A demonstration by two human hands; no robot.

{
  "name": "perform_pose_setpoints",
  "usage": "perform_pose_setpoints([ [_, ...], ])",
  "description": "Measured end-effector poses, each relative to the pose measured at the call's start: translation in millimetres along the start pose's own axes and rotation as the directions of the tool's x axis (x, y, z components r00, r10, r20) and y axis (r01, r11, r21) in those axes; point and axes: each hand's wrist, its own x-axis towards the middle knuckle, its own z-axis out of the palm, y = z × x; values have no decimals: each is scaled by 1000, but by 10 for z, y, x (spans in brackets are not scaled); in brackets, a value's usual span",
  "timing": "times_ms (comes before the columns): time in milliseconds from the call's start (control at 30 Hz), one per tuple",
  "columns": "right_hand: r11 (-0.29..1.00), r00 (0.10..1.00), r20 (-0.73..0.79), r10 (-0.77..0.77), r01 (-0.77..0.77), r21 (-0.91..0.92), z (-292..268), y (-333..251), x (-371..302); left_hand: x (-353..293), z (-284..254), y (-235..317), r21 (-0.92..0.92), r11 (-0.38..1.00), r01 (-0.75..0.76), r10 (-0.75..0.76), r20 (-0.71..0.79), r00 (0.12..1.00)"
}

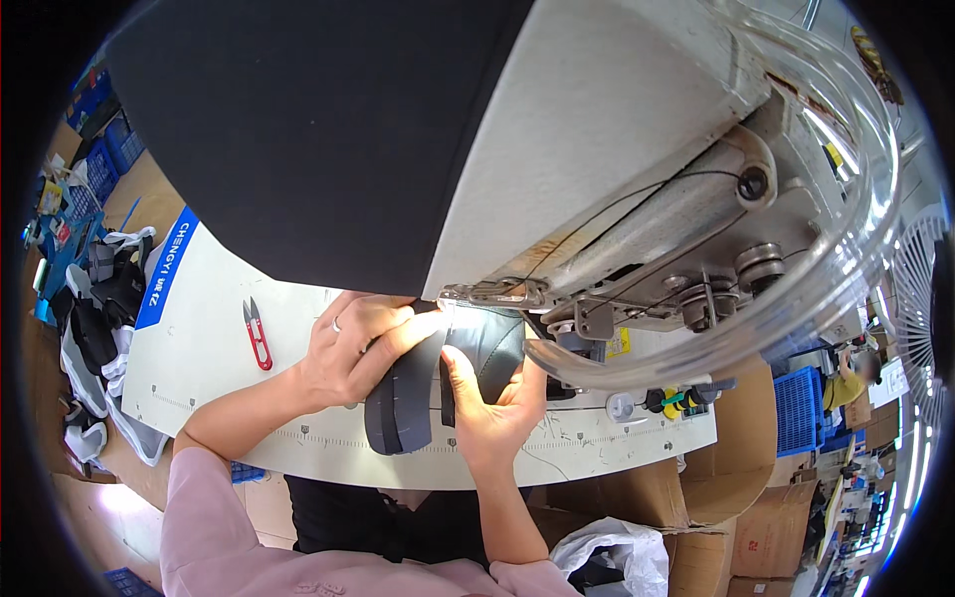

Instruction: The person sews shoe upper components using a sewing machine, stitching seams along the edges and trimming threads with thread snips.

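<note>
A dark grey, curved piece of sheet material (403, 403) with a black strip along it lies under the head of a sewing machine (597, 149). My left hand (360, 343), with a ring on one finger, pinches its left edge close to the needle area, fingertips partly hidden by the machine. To the right, my right hand (502, 403) grips a stitched part of the same piece, thumb on top and fingers around the far side. The needle itself cannot be made out. Red-handled thread snips (259, 343) lie on the white table (229, 298), left of my left hand.
A clear plastic guard (686, 368) curves around the machine's right side. Several small coloured items (676, 401) sit at the table's right end. Cardboard boxes (731, 448) and a white plastic bag (617, 552) stand below. Dark and white pieces (99, 328) pile up at left.
</note>
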Motion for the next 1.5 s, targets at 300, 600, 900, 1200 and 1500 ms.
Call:
perform_pose_setpoints([
  [300, 999, 999, -19, -37, 37, 3, 71, -21, -7, 50, -55, 14, 103, 989, -104, 105, -4, 994],
  [600, 999, 999, 9, -39, 39, 3, 65, 19, -1, 175, -153, 95, 124, 989, -78, 79, -6, 997],
  [900, 999, 1000, -24, 18, -17, 28, 88, -49, -1, 298, -237, 119, 89, 990, -107, 112, -53, 992],
  [1200, 976, 976, -36, 215, -216, -24, 66, -111, -2, 345, -407, 94, 43, 971, -236, 236, 14, 972],
  [1500, 998, 999, -50, -13, 16, 63, 106, -122, 61, 359, -437, 171, 58, 958, -282, 287, -96, 953],
])
